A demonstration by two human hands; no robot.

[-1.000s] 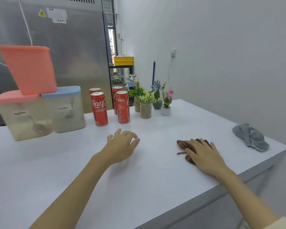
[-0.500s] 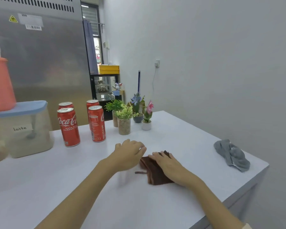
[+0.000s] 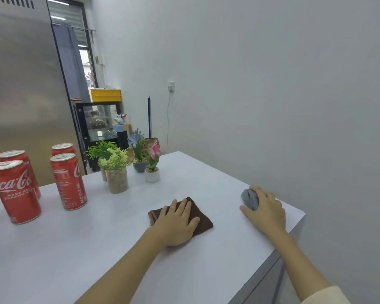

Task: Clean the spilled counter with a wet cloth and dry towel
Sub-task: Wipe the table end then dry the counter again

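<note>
White surface (image 3: 123, 249), cans at far left | brown cloth (image 3: 203, 218) right of the cans, under left hand (image 3: 176, 222), fingers straight, pressing | grey towel (image 3: 249, 199) further right, near the edge, right hand (image 3: 267, 210) curled over it.

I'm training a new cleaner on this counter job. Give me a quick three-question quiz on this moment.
1. True or false: the left hand lies flat on the brown cloth.
2. What does the right hand cover? A) a red can B) the grey cloth C) a plant pot
3. How many red cans stand on the counter?

Key: 1 true; 2 B; 3 four.
</note>
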